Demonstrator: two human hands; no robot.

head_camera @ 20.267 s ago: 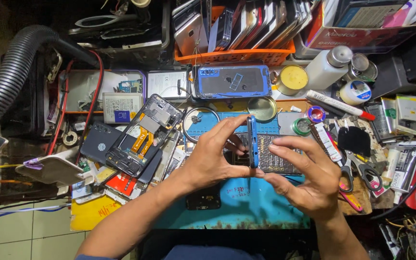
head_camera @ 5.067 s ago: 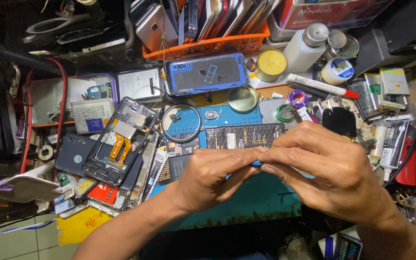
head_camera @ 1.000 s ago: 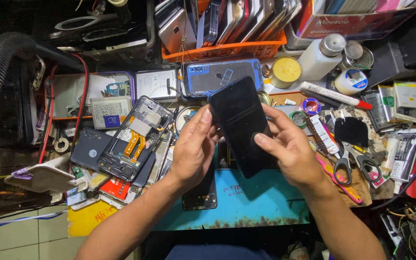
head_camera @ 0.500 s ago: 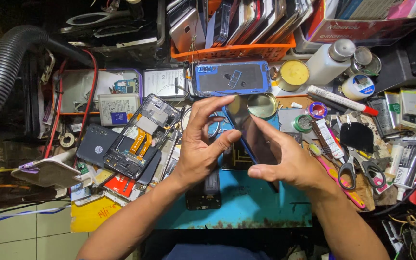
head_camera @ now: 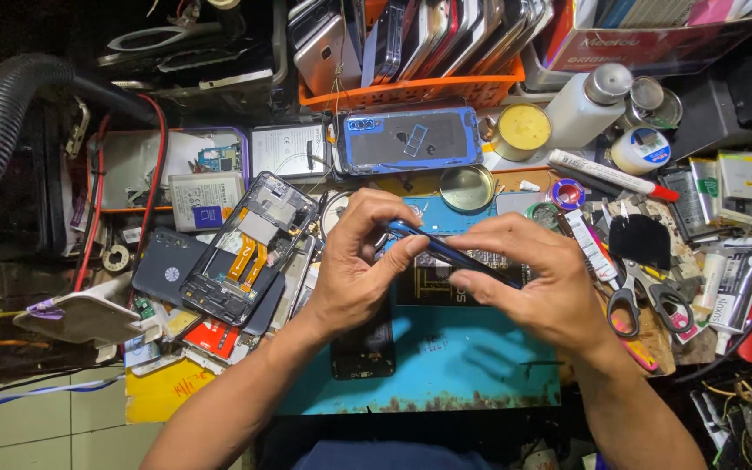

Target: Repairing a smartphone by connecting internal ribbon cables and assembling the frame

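Fingers of the left hand (head_camera: 354, 278) and right hand (head_camera: 533, 283) pinch a blue phone (head_camera: 450, 252) edge-on, above the blue mat (head_camera: 446, 365) on the tabletop. It seems mid-repair: an opened phone (head_camera: 250, 248) and scissors (head_camera: 646, 300) lie nearby.

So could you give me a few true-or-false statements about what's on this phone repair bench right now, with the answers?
1. Both hands hold one thin blue-edged phone part edge-on. True: the left hand and right hand pinch the phone part between them.
2. The scissors lie to the left of the hands. False: the scissors lie on the right.
3. An opened phone frame with orange ribbon cables lies left of the hands. True: the phone frame is there.
4. The mat under the hands is red. False: the mat is blue-green.
5. The orange basket at the top is empty. False: the orange basket holds phones standing on edge.
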